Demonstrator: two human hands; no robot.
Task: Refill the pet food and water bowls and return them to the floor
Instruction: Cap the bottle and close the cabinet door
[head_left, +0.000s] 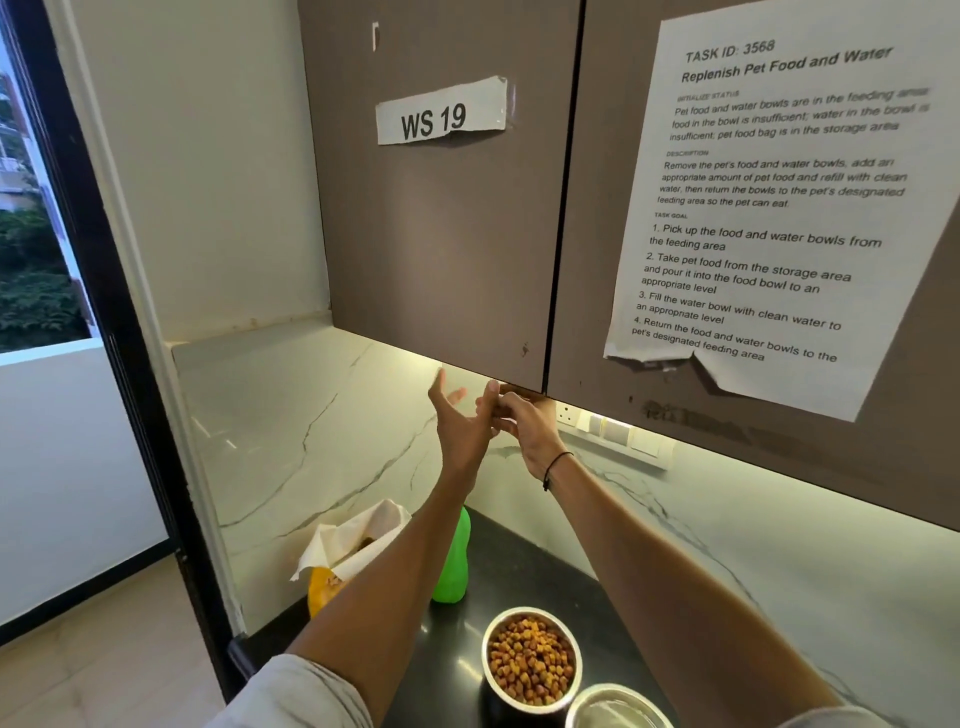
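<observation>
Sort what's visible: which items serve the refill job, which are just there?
Job:
food bowl, full of kibble
second bowl
food bag, open
green bottle

Just there:
WS 19 label
task sheet
wall sockets

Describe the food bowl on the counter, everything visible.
The food bowl is round, of shiny metal with a bright rim and a dark-looking outer wall. It stands upright on the black countertop, filled near the rim with orange-brown kibble pieces. A second metal bowl sits close at its lower right, partly cut off by the frame; whether they touch is unclear. Neither hand touches it; both arms pass above, reaching toward the cabinet door's lower edge.
</observation>
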